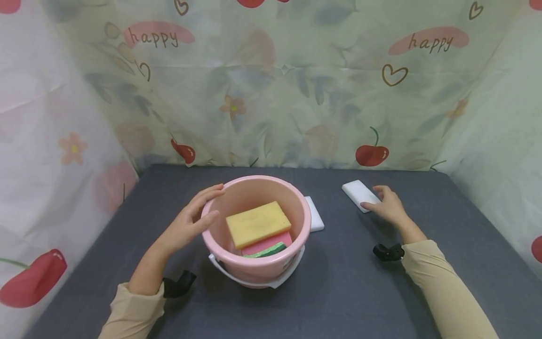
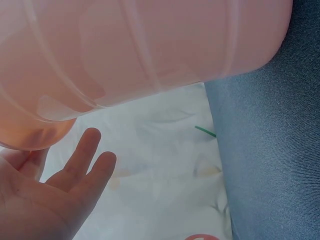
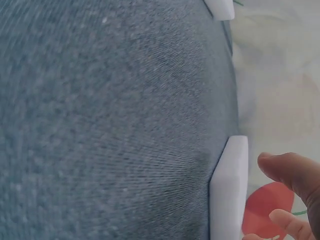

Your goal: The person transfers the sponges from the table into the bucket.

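A pink bucket (image 1: pixel 258 270) with a white handle stands on the table. Inside it lie a yellow sponge (image 1: pixel 258 223), a pink sponge (image 1: pixel 271 242) and a green piece (image 1: pixel 267 252), partly hidden by the front rim. At the bucket's left rim is my left hand (image 1: pixel 190 221), its thumb and fingertips over the edge; in the left wrist view two fingers stretch out below the bucket wall. My right hand (image 1: pixel 389 207) hovers with spread fingers at the near end of a white foam block (image 1: pixel 359 194). The right wrist view shows the thumb apart from that block (image 3: pixel 230 195).
Another white block (image 1: pixel 314 216) lies just right of the bucket, partly hidden behind it. Dark cloth covers the table (image 1: pixel 338 292). Printed curtains (image 1: pixel 288 117) close off the back and both sides. A black wrist device (image 1: pixel 179 285) sits at each cuff.
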{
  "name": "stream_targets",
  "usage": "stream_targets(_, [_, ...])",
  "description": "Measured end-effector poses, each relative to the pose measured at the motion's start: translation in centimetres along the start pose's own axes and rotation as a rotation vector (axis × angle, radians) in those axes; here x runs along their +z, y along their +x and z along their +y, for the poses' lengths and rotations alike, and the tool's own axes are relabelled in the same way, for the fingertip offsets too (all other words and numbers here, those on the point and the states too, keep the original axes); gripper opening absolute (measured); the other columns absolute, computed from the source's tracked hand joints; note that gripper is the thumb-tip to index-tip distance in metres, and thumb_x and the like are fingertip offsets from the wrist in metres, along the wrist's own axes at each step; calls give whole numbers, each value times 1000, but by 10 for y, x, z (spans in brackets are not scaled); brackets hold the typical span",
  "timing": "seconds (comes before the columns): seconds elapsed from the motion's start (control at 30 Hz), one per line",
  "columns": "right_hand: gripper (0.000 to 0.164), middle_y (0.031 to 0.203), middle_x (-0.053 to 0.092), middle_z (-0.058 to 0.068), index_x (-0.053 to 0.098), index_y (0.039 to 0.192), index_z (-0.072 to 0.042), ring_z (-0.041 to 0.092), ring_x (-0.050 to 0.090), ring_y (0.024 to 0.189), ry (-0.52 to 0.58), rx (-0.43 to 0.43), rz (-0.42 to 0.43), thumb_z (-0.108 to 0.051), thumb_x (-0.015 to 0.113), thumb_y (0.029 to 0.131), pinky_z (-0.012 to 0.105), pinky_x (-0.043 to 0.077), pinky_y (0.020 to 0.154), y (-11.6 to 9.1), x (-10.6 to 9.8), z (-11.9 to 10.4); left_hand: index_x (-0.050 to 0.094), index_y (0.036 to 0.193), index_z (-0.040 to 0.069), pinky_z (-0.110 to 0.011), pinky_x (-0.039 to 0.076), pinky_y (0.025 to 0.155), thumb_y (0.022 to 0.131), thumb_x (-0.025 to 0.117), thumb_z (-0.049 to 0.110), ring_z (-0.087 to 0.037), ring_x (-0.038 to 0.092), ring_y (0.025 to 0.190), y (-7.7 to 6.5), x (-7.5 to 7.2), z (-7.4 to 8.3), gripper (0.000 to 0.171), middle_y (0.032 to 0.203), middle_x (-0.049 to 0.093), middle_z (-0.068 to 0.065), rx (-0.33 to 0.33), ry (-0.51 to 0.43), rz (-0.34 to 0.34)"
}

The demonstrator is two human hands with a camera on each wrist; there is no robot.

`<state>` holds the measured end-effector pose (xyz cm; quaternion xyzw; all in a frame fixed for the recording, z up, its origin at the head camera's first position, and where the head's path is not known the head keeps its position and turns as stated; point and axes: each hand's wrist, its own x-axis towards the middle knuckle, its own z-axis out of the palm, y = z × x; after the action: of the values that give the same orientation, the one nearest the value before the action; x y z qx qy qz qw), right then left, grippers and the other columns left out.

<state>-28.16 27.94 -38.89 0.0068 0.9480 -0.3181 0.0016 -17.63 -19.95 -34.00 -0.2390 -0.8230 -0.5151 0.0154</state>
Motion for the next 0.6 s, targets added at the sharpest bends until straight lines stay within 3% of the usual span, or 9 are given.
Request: stream_targets(0.6, [77,128,39,43,29,134,14,51,42,116,-20,-10,-6,-25,69,81,56,37,94,0,7,7,41,139,11,-7,35,94,93,52,13,-27,28,137,0,1,1,47,152,27,-6,9,-5,3])
